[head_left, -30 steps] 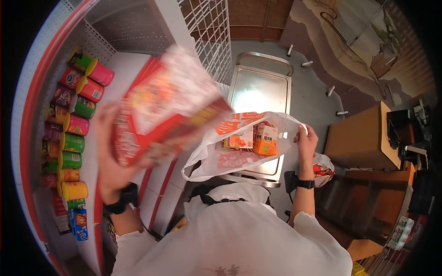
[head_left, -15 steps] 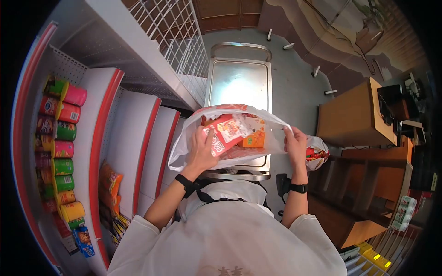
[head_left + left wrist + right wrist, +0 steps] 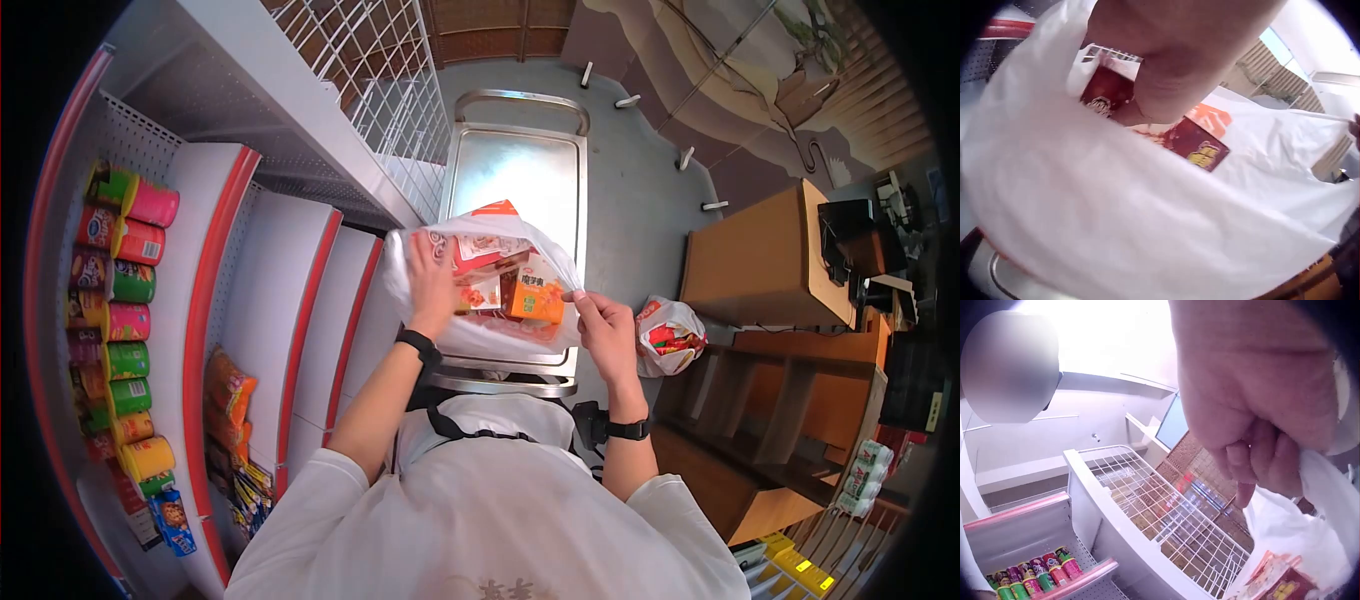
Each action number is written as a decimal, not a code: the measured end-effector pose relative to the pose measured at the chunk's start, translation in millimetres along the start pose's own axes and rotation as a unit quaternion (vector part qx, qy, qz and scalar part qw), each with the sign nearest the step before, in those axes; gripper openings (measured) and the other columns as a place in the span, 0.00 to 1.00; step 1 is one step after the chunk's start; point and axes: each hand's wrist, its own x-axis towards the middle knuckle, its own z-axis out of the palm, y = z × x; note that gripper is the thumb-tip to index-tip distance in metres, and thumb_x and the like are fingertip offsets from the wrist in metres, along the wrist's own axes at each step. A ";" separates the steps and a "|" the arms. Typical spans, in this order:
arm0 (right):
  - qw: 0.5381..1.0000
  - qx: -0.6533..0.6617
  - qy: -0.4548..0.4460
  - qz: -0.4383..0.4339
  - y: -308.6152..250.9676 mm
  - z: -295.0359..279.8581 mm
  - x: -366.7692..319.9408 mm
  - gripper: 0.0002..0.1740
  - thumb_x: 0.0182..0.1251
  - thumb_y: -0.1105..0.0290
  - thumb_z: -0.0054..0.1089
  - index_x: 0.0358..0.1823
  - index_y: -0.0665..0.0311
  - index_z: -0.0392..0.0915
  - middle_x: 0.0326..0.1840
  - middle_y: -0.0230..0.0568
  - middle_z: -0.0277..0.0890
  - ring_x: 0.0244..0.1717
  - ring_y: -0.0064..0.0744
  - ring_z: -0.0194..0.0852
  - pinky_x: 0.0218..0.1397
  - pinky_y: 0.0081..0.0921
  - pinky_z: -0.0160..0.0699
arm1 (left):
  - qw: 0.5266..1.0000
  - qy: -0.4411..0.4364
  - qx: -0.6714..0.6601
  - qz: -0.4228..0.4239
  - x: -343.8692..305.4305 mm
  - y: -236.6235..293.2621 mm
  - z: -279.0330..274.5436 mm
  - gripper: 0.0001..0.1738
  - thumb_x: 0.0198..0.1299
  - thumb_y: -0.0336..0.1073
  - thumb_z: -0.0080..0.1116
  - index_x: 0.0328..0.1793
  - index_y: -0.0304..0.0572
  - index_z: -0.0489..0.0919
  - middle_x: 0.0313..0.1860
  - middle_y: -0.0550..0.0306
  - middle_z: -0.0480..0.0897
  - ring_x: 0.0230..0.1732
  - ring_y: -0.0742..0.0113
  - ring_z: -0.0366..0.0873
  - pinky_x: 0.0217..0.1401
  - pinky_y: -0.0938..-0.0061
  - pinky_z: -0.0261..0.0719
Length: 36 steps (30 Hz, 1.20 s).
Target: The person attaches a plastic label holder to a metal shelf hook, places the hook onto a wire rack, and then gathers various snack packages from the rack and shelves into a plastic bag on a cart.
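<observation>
A white plastic bag (image 3: 400, 275) stands on the steel cart (image 3: 515, 180), its mouth facing up. In it lie an orange box (image 3: 538, 290) and a red-and-white box (image 3: 480, 252), whose dark red side (image 3: 1194, 145) shows in the left wrist view. My left hand (image 3: 432, 290) is inside the bag's left side, fingers fairly straight against the red box's end; the bag and wrist partly hide it in the left wrist view. My right hand (image 3: 607, 328) pinches the bag's right edge, fingers curled round the plastic (image 3: 1279, 519) in the right wrist view.
Shelves on the left hold canned snacks (image 3: 128, 322) and orange snack bags (image 3: 230, 395). A white wire rack (image 3: 400, 95) stands behind them. Another filled bag (image 3: 670, 338) is right of the cart, beside a wooden shelf unit (image 3: 770, 400).
The red box went from the air at left into the bag with my left hand, and now sits further back, tilted. My right hand has moved left and slightly down with the bag's edge.
</observation>
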 end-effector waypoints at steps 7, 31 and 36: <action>0.998 -0.058 -0.006 0.001 14.7 -16.9 8.9 0.16 0.68 0.62 0.54 0.38 0.70 0.81 0.14 0.21 0.61 0.16 0.11 0.52 0.18 0.15 0.51 | 0.981 0.026 -0.008 -0.191 -4.9 -43.1 -26.3 0.47 0.46 0.41 0.69 0.71 0.38 0.57 0.70 0.35 0.52 0.68 0.34 0.52 0.68 0.46 0.55; 0.793 -0.467 0.166 -0.354 5.7 38.4 51.3 0.15 0.51 0.75 0.58 0.43 0.68 0.75 0.45 0.54 0.73 0.47 0.53 0.71 0.50 0.42 0.70 | 0.778 -0.108 -0.603 -0.139 -40.4 -54.3 -91.9 0.23 0.42 0.11 0.36 0.45 0.36 0.70 0.37 0.48 0.83 0.27 0.79 0.65 0.31 0.86 0.63; 0.832 -0.339 -0.173 -0.403 56.8 109.2 54.5 0.10 0.52 0.74 0.59 0.38 0.63 0.75 0.45 0.48 0.71 0.49 0.48 0.73 0.44 0.39 0.76 | 0.884 -0.090 -0.432 -0.154 -76.0 -54.5 -92.8 0.26 0.41 0.15 0.40 0.50 0.38 0.71 0.41 0.51 0.84 0.33 0.65 0.73 0.41 0.73 0.72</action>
